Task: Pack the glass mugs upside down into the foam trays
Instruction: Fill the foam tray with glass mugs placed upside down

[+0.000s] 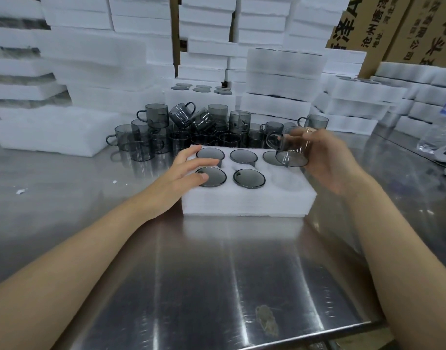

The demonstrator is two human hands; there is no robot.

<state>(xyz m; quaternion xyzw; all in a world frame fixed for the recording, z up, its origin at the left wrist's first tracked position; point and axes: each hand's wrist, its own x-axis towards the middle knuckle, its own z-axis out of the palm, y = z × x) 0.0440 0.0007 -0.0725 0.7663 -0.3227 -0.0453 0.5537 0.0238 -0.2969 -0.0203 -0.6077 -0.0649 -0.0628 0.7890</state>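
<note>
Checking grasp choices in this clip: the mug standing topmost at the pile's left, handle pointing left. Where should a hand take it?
Probably by the handle or the upper wall of the mug, coming from the left and above. It stands on other mugs and its handle juts free to the left, while a tilted mug crowds its right side.

One camera on the person's head, looking forward and down, close above the shiny bench point(216, 274), foam stacks point(141, 26) far behind
</note>
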